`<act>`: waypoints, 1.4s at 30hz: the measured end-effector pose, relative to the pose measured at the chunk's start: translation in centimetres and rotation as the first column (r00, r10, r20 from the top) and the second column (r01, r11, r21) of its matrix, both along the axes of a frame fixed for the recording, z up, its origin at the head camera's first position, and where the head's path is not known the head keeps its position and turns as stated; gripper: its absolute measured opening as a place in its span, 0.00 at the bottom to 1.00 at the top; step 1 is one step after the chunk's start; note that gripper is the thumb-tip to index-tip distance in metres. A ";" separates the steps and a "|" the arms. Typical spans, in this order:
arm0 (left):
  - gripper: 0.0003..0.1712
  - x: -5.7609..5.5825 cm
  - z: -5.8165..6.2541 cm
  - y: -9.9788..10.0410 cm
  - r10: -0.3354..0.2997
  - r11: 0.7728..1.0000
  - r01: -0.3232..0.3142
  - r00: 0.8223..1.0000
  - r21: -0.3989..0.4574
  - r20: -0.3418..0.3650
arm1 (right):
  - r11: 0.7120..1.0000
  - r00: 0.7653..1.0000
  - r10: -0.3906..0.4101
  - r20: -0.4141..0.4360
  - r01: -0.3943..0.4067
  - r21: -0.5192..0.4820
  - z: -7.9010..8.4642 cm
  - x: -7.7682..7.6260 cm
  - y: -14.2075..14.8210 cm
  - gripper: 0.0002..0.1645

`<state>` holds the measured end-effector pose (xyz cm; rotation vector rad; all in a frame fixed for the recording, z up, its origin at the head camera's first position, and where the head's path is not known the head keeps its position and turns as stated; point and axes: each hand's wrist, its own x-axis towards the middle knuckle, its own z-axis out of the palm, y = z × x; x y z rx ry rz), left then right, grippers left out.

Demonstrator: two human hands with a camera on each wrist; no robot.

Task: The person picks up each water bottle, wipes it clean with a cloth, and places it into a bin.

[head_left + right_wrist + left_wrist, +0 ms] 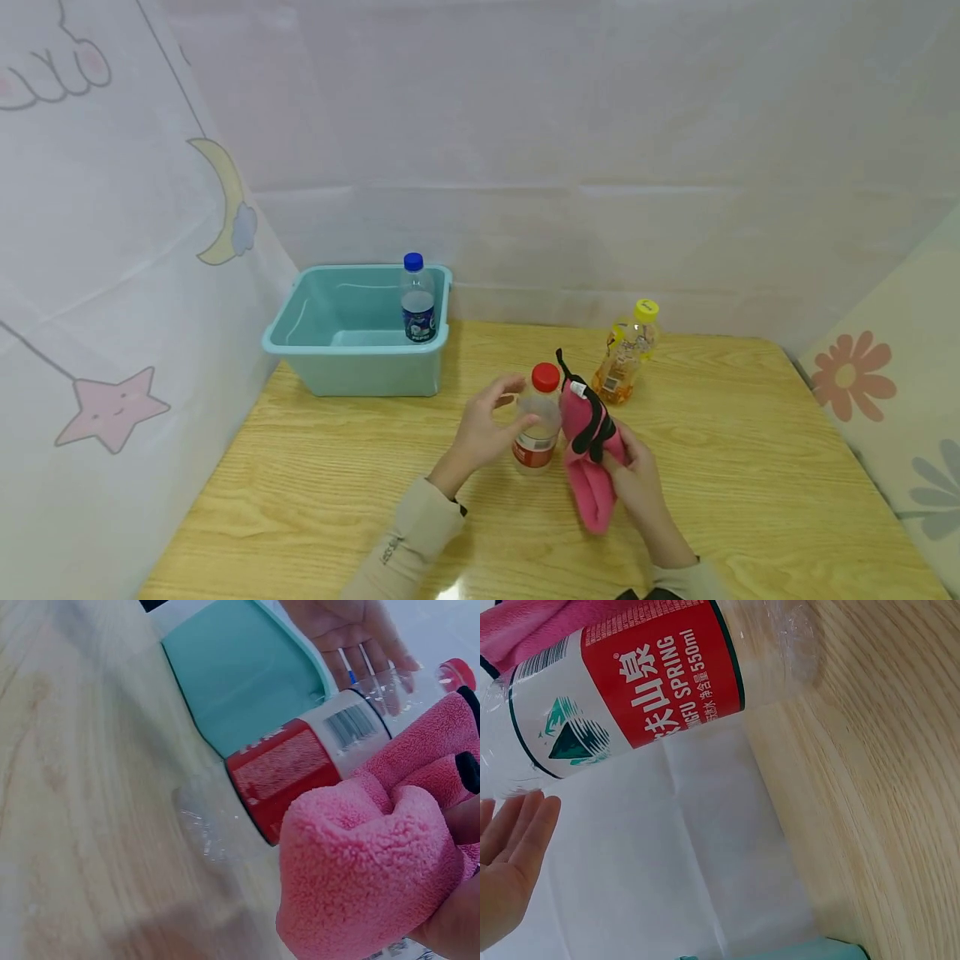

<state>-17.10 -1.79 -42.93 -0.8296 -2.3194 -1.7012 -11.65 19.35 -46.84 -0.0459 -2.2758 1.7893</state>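
A clear water bottle (536, 429) with a red cap and a red and white label stands upright on the table. My left hand (484, 425) is beside it, thumb in front and the other fingers apart at its far side. Seen from the left wrist, the fingers (526, 829) are spread near the bottle's upper part. My right hand (636, 479) grips a folded pink cloth (588, 458) with black trim and a white tag, just right of the bottle. In the right wrist view the fluffy cloth (367, 862) overlaps part of the bottle (289, 769).
A light blue plastic bin (367, 367) stands at the back left, with a blue-capped Pepsi bottle (417, 300) upright inside. A yellow-capped bottle (626, 354) of amber liquid stands behind the cloth. Printed white sheeting (510, 150) hangs around the wooden table (322, 500).
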 end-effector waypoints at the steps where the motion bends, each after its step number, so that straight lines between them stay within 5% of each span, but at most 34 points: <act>1: 0.26 0.2 0.4 -0.1 -0.006 1.000 0.006 1.000 -0.001 -0.003 | 1.000 1.000 -0.001 -0.017 0.001 -0.007 0.2 0.0 0.1 0.27; 5: 0.24 0.3 1.0 -0.5 -0.048 0.999 0.048 0.997 0.016 -0.054 | 0.999 0.996 0.017 -0.084 -0.020 -0.032 0.8 0.1 0.3 0.26; 14: 0.24 0.6 2.1 -1.1 -0.109 0.994 0.108 0.993 0.033 0.044 | 0.999 0.973 0.017 -0.231 -0.024 -0.025 2.3 -0.1 0.0 0.22; 23: 0.24 0.7 2.3 -1.2 -0.123 0.992 0.122 0.992 0.019 0.035 | 0.996 0.949 0.065 -0.308 -0.080 -0.038 3.1 -0.6 -0.6 0.27; 38: 0.24 0.7 2.2 -1.1 -0.109 0.994 0.108 0.994 0.023 0.030 | 0.991 0.948 0.133 -0.291 -0.136 0.009 3.4 -0.8 -1.6 0.26; 42: 0.25 -0.2 0.6 -0.9 -0.105 0.994 0.104 0.994 0.033 0.039 | 0.987 0.946 0.159 -0.283 -0.155 0.037 3.2 -1.0 -1.3 0.26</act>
